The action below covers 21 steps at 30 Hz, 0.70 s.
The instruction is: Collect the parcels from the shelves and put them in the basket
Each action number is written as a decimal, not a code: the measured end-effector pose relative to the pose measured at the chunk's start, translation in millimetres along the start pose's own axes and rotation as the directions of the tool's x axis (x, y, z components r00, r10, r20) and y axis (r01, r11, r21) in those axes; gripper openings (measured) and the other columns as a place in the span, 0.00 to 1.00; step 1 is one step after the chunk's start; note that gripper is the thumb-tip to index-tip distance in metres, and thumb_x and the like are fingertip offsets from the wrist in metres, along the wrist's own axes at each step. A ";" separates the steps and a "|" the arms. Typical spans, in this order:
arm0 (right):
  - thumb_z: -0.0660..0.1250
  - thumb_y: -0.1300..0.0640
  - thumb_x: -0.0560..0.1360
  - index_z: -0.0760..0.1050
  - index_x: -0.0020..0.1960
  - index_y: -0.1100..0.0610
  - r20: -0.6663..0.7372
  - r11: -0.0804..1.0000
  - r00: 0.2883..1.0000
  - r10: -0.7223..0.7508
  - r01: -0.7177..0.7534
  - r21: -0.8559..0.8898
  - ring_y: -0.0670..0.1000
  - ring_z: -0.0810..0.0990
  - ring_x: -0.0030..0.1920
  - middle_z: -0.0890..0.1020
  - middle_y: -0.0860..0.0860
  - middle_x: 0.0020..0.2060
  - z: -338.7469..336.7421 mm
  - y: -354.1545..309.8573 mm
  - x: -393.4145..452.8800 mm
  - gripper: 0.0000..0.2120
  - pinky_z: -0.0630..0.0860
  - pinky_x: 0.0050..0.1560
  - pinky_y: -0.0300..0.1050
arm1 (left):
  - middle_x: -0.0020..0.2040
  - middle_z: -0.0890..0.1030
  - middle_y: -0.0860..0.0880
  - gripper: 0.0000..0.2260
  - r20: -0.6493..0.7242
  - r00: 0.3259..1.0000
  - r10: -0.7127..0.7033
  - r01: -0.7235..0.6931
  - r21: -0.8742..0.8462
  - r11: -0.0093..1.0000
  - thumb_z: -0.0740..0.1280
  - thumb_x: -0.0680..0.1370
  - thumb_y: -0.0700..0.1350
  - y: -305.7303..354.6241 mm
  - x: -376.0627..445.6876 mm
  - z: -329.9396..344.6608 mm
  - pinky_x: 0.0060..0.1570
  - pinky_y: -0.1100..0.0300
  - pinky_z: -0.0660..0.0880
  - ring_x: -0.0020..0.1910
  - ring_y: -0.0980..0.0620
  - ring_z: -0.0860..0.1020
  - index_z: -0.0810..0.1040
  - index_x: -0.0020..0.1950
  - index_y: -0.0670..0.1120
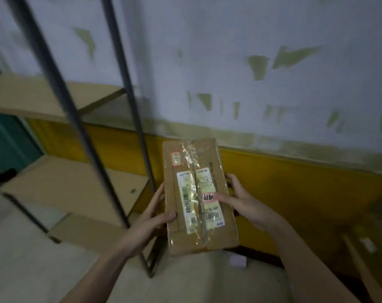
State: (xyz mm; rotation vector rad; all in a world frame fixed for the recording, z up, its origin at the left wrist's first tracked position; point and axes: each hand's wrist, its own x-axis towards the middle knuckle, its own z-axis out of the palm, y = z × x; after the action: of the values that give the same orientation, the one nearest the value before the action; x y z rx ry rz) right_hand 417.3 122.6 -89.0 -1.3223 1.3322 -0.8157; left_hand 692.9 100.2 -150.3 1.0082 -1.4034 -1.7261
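- The box [199, 196] is a flat brown cardboard parcel held in the air between both hands, its long side pointing away from the person.
- The left hand [151, 224] grips the box's left edge: the thumb lies curled over the top face near the lower left corner, and the other fingers [158, 196] run along the left side, their tips hidden under it.
- The right hand [243, 202] grips the right edge: its thumb presses flat on the top face, touching a red-bordered sticker [208, 197], while its fingers [230, 178] curl round the right side.
- Between the two thumbs, a white label [186, 202] with barcodes and a yellowish label [207, 186] lie on the top face, with clear tape [193, 162] running lengthwise over them.
- Beyond the fingers, a second small red-bordered sticker [175, 159] sits near the box's far left corner.
- Left of the left hand stands a rack with dark metal posts [128, 88] and brown shelves [76, 182]; one post foot rests on the floor [43, 270] just below the left wrist.
- Behind the box, the wall [240, 62] is pale with peeled patches, above a yellow band [294, 189].
- The whole view is motion-blurred.
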 end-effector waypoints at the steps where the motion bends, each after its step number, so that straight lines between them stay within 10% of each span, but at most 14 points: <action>1: 0.70 0.47 0.76 0.55 0.74 0.41 0.057 1.000 0.998 0.012 -0.011 -0.024 0.38 0.78 0.55 0.69 0.39 0.66 25.6 -4.0 4.6 0.33 0.75 0.46 0.37 | 0.76 0.66 0.59 0.47 -0.035 0.999 -0.009 0.008 -0.022 1.000 0.81 0.61 0.61 -7.0 -23.1 -19.3 0.67 0.41 0.72 0.70 0.51 0.74 0.59 0.73 0.75; 8: 0.75 0.34 0.65 0.51 0.76 0.39 0.378 0.989 0.924 0.064 -0.009 -0.147 0.47 0.70 0.69 0.67 0.40 0.71 243.1 -45.5 48.1 0.48 0.70 0.70 0.57 | 0.73 0.72 0.57 0.43 -0.287 0.957 -0.038 -0.002 -0.137 0.991 0.77 0.66 0.57 -36.0 -191.7 -171.6 0.63 0.40 0.75 0.68 0.47 0.76 0.58 0.76 0.70; 17: 0.69 0.33 0.69 0.55 0.75 0.35 0.612 0.976 0.789 -0.053 0.170 -0.134 0.35 0.78 0.55 0.69 0.35 0.66 487.2 -113.0 118.1 0.39 0.75 0.65 0.54 | 0.74 0.72 0.52 0.45 -0.644 0.765 -0.004 -0.150 -0.185 0.971 0.80 0.62 0.63 -35.4 -328.9 -344.1 0.64 0.34 0.72 0.68 0.41 0.75 0.62 0.75 0.69; 21: 0.67 0.34 0.69 0.59 0.69 0.30 0.686 0.979 0.720 -0.102 0.196 -0.061 0.44 0.77 0.63 0.72 0.29 0.59 568.9 -134.1 171.7 0.32 0.75 0.65 0.53 | 0.72 0.74 0.48 0.44 -0.725 0.689 0.014 -0.194 -0.165 0.967 0.78 0.63 0.64 -30.3 -347.2 -415.6 0.63 0.35 0.73 0.67 0.40 0.76 0.63 0.75 0.65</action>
State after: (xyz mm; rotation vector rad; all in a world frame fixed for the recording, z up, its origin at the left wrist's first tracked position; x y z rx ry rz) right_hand 1020.6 46.7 -125.0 -1.6387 0.6932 -0.2741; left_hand 1220.9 221.4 -178.0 1.2543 -0.7034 -1.1483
